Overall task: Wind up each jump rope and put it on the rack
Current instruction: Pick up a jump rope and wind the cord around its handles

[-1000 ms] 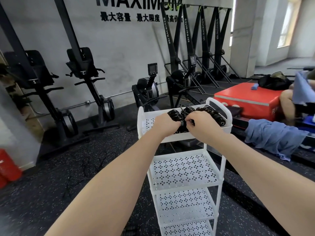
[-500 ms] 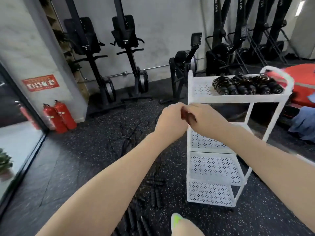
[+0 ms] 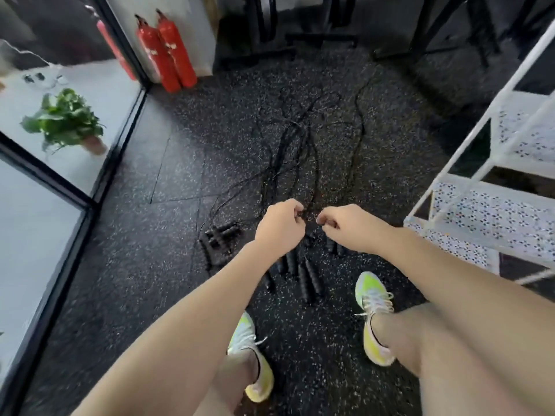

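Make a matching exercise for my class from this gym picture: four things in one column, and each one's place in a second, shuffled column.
Things
1. fire extinguishers
2. potted plant
3. white rack
4. jump ropes

Places
A. right edge of the view
B. behind the glass, on the left
C. spread on the floor ahead of the shoes
D. against the wall, upper left

Pairs: 1-D, 2-B, 3-A, 4-C

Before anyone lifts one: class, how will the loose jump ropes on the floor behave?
The jump ropes lie in tangled curves, so probably floppy, dragging neighbours along. Their handles look cylindrical and may roll.
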### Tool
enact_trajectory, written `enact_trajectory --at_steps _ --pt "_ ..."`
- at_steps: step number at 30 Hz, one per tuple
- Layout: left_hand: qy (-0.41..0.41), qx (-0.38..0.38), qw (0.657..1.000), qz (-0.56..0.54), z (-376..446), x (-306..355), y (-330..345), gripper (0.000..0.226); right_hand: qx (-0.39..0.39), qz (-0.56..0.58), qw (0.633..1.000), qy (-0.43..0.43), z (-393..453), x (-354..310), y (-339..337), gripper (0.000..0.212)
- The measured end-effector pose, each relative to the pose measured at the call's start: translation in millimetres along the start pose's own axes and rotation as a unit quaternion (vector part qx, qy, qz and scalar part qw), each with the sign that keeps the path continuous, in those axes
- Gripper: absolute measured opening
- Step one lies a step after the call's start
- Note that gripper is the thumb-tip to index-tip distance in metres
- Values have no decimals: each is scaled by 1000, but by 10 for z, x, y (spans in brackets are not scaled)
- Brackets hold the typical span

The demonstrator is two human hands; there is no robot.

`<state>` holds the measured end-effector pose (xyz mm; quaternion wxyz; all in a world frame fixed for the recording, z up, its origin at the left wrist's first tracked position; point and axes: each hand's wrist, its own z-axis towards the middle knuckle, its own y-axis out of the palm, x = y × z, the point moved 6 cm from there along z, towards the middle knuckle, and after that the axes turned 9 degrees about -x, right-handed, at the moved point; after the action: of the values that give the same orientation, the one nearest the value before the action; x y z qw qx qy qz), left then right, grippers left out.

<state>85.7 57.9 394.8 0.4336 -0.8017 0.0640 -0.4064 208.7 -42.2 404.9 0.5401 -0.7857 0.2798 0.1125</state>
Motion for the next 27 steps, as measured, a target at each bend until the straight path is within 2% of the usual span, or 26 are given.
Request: enact_trajectory --at_steps 8,11,16,21,24,27 --pt "-156 -71 983 -65 655 -1357 889 34 -138 111 976 129 998 791 1338 17" --pt "-195 -104 971 -86 838 -1624 1337 29 -157 125 965 169 1233 1108 1765 20" --pt "-217 -141 964 -54 1153 -1908 1964 29 -168 131 953 214 1506 1548 2288 21" --pt "-233 -121 965 -22 1512 -2253 2334 30 -171 132 953 214 1926 1744 2592 21" --pt "-275 -101 956 -7 1775 -2494 2507 41 -169 125 956 206 2258 1755 2750 20" --pt "-318 -92 944 5 2019 -2677 2698 65 -172 112 961 184 2546 1731 2938 23"
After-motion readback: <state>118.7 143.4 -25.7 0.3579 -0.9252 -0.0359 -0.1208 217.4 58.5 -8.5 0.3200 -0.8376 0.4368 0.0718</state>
